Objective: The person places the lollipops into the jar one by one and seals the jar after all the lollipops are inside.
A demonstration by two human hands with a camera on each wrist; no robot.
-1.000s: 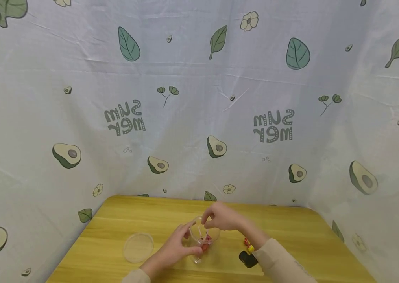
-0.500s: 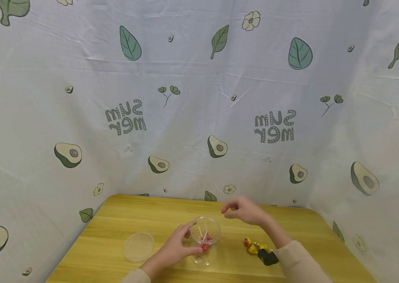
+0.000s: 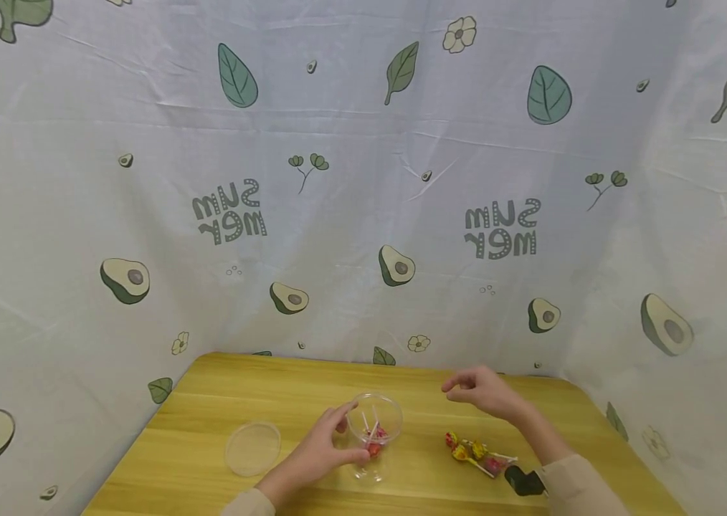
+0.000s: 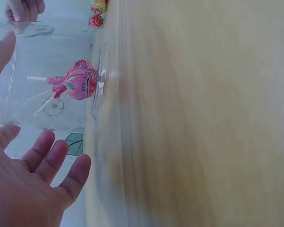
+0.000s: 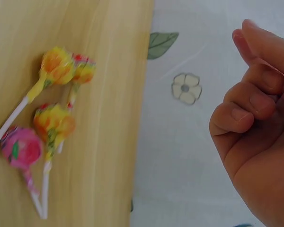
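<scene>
A clear plastic jar (image 3: 396,423) stands upright on the table. My left hand (image 3: 321,446) holds its left side, with the thumb (image 4: 4,53) and the fingers (image 4: 46,160) on opposite sides in the left wrist view. Inside the jar are pink-red wrapped lollipops (image 4: 81,81), heads down and white sticks up. Hovering above the table, right of the jar, is my right hand (image 3: 482,391). Its fingers are loosely curled, thumb and index close together, with nothing between them. Below it lie several lollipops (image 3: 478,451), yellow and pink in the right wrist view.
A clear round lid (image 3: 252,450) lies flat on the wooden table (image 3: 299,390), left of the left hand. A black wrist camera (image 3: 523,480) sits at the right sleeve. Behind the table hangs a white cloth (image 3: 338,143) printed with leaves and avocados.
My right hand has moved from above the jar's mouth to the right, over the loose lollipops, uncovering more of them. The left hand and jar have stayed in place.
</scene>
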